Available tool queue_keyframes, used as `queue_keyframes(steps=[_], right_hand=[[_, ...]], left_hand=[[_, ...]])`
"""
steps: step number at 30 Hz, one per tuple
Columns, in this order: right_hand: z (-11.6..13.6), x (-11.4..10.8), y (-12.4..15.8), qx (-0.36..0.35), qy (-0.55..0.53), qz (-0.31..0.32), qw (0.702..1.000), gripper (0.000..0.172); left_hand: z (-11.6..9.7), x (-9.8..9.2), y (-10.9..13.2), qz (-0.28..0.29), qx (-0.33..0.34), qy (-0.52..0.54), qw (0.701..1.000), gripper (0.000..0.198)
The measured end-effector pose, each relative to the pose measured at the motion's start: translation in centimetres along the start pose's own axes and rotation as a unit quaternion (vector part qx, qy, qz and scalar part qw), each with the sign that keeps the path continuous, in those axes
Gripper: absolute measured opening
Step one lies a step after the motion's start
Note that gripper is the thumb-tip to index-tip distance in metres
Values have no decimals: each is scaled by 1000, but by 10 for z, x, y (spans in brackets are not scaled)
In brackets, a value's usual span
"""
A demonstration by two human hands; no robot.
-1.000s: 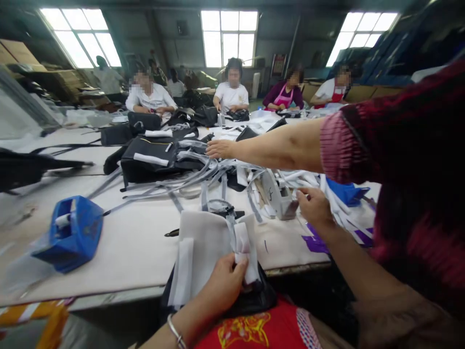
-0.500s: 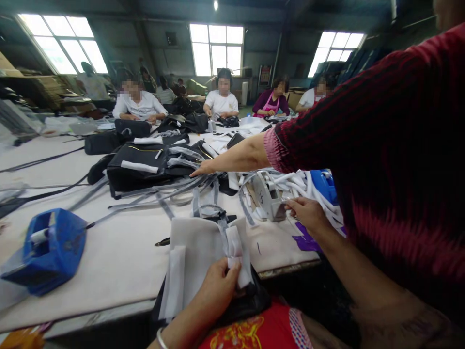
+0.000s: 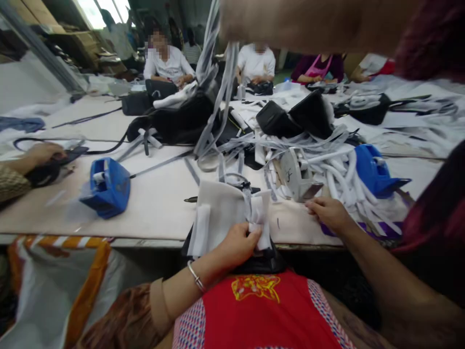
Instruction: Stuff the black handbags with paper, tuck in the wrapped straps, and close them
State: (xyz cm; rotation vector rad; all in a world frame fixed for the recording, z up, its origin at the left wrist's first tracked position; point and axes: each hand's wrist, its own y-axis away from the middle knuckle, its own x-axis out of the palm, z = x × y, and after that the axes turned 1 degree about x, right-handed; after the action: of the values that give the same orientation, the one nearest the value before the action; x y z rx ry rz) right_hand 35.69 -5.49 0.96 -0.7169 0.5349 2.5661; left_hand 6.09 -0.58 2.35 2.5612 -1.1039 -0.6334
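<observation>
My left hand (image 3: 241, 242), with a bracelet on its wrist, is closed on white foam wrap (image 3: 221, 208), the thumb pressed on a folded strip. This wrap lies over a black bag (image 3: 269, 261) at the table edge, against the red apron (image 3: 261, 310). My right hand (image 3: 329, 211) has thumb and forefinger pinched together just beside the front of a white tape dispenser (image 3: 292, 172). Whatever sits between those fingertips is too small to make out.
Blue tape dispensers stand left (image 3: 111, 186) and right (image 3: 376, 169). White tubes (image 3: 336, 174) are heaped beside the right one. A co-worker's arm (image 3: 308, 24) crosses above, near a lifted black bag (image 3: 185, 116) with plastic-wrapped straps. Another person's hand (image 3: 47, 152) is at far left.
The view has tilted down and turned left. The co-worker's arm has risen, and the black bag with wrapped straps is lifted. My hands keep nearly the same places, the right slightly off the dispenser.
</observation>
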Motion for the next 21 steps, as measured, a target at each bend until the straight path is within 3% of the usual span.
queue_keyframes(steps=[2, 5, 7, 12, 21], right_hand=[[20, 8, 21, -72, -6, 90, 993, 36], [59, 31, 53, -168, 39, 263, 949, 35], [78, 50, 66, -205, 72, 317, 923, 33], [85, 77, 65, -211, 137, 276, 928, 30], [78, 82, 58, -140, 177, 243, 943, 37]], left_hand=[[-1, -1, 0, -5, 3, -16, 1000, 41], [-2, -2, 0, -14, 19, -30, 999, 40], [-2, -1, 0, -24, 32, -37, 999, 37], [5, 2, -3, -51, 65, -74, 994, 30], [5, 4, -4, -64, 71, -109, 989, 28]])
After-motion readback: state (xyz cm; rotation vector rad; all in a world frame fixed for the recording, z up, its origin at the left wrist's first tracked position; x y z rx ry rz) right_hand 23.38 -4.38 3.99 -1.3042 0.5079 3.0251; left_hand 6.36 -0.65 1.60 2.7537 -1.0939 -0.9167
